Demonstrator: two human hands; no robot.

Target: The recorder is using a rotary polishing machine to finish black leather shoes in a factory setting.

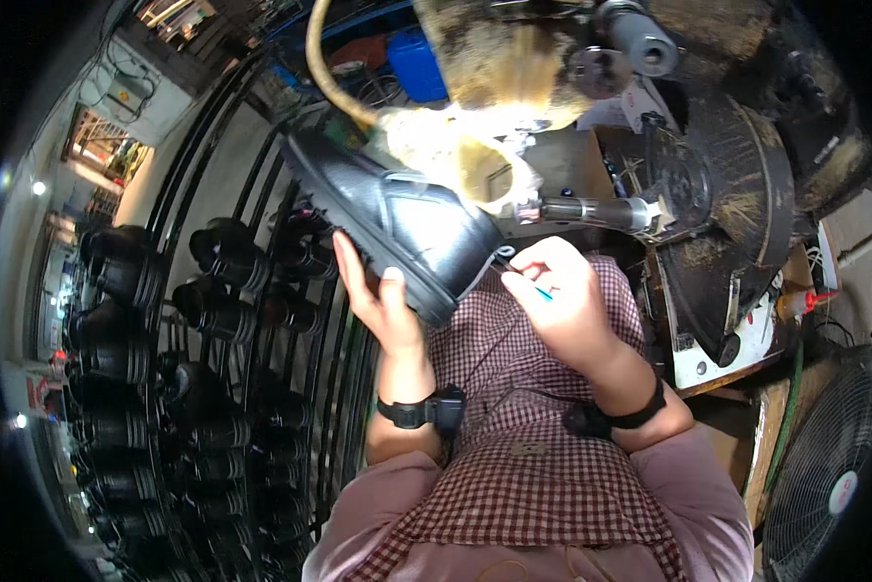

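A black leather boot [421, 233] is tilted in front of me, its toe toward the far left and its collar toward the right. My left hand [387, 306] grips it from below, fingers and thumb against the thick black sole. At the collar, my right hand [564, 296] is closed in a pinch on a thin dark tool with a blue part [545, 294]. The tool's front end lies beside a small pale loop [504, 252] at the boot's edge. Whether its tip touches the loop I cannot tell.
Racks on the left hold many black boots [213, 310]. A bright lamp [426, 136] glares just beyond the boot. To the right stands a dark machine [727, 194] with a metal cylinder [596, 211] projecting toward the boot. A fan [834, 475] is at lower right.
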